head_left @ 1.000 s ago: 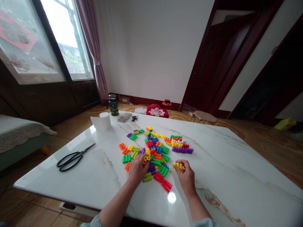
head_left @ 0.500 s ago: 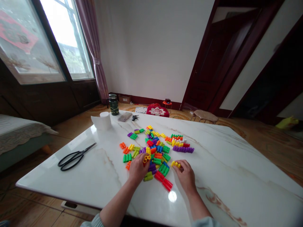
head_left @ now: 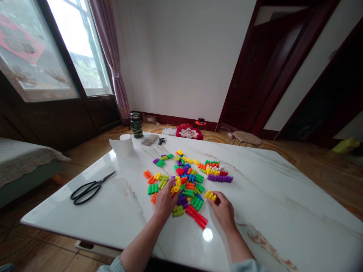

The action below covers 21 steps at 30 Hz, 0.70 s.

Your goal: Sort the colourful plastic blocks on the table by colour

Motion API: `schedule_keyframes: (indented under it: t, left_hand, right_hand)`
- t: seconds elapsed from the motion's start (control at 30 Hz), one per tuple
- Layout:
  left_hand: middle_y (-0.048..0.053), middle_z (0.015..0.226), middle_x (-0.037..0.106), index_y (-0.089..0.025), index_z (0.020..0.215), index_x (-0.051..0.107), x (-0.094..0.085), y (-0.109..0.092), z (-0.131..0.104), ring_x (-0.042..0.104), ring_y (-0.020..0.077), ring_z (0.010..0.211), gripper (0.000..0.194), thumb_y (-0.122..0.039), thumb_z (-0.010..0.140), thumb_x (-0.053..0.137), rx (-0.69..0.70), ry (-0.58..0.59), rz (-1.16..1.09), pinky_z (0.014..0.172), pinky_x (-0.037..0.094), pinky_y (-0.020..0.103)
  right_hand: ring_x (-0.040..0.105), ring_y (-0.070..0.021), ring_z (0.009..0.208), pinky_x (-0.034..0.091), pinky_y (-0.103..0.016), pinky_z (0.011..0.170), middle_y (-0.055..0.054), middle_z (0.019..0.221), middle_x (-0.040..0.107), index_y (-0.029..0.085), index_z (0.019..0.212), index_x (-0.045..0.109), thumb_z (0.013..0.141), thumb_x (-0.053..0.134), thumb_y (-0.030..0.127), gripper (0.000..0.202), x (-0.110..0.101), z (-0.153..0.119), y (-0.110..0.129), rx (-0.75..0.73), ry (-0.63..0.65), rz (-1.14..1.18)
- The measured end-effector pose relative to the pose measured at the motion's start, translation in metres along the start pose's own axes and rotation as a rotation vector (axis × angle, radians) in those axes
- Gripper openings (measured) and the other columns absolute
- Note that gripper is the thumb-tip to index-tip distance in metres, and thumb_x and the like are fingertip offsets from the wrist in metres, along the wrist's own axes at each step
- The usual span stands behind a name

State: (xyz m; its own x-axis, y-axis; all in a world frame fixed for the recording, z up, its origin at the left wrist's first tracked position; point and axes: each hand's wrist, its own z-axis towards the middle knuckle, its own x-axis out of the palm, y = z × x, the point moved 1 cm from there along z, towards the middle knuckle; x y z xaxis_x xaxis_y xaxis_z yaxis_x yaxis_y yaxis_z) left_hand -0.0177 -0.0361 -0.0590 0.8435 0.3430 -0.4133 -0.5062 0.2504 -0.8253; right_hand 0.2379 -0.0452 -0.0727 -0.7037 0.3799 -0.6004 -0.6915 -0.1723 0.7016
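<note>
My left hand [head_left: 165,200] is closed on a yellow plastic building block [head_left: 176,186] made of joined tubes, held over the left side of the heap. In my right hand [head_left: 224,209] is another yellow block [head_left: 210,195] with rounded knobs, pinched at the fingertips just right of the heap. Between and beyond both hands lie many loose blocks in green, orange, purple, blue and lime. Red blocks [head_left: 196,217] lie nearest to me. At the heap's right rear are rows of joined blocks, with a purple row [head_left: 220,178] in front.
On the white marbled table [head_left: 283,196], black-handled scissors [head_left: 92,187] lie at the left. A paper roll [head_left: 126,145], a camouflage-patterned flask [head_left: 136,125] and small black clippers [head_left: 162,141] are at the back left. A stool [head_left: 246,138] stands beyond the table.
The yellow block in my left hand has turned, its open tube ends now less toward me. My right hand and its block have barely moved.
</note>
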Motion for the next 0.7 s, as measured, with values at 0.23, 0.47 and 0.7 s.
schedule_keyframes:
  t: [0.23,0.47,0.7]
  left_hand:
    - [0.007,0.11,0.069,-0.024,0.12,0.055,0.0021,0.0033,0.0,0.067,0.0241,0.1,0.036,-0.032,0.086,0.061,0.132,0.0,0.149,0.084,0.053,0.037]
    - [0.008,0.122,0.061,-0.025,0.12,0.053,-0.0001,-0.0022,-0.0008,0.063,0.025,0.108,0.04,-0.029,0.082,0.065,0.204,-0.016,0.23,0.084,0.055,0.037]
    - [0.006,0.132,0.057,-0.028,0.124,0.054,0.0003,-0.0029,-0.0007,0.059,0.0272,0.116,0.05,-0.027,0.077,0.071,0.245,0.036,0.275,0.088,0.055,0.039]
  right_hand:
    - [0.064,-0.0219,0.083,0.05,-0.033,0.077,-0.007,0.093,0.07,0.021,0.09,0.065,0.077,0.056,0.044,0.027,0.0012,0.0004,-0.0013,-0.004,0.002,0.005]
    - [0.064,-0.0225,0.084,0.05,-0.033,0.077,-0.007,0.094,0.07,0.021,0.091,0.064,0.078,0.056,0.044,0.027,0.001,0.0006,-0.0013,0.012,0.016,0.012]
    - [0.064,-0.0222,0.085,0.05,-0.032,0.078,-0.007,0.095,0.07,0.021,0.091,0.064,0.078,0.057,0.043,0.027,0.0019,0.0005,-0.0028,0.012,0.014,-0.006]
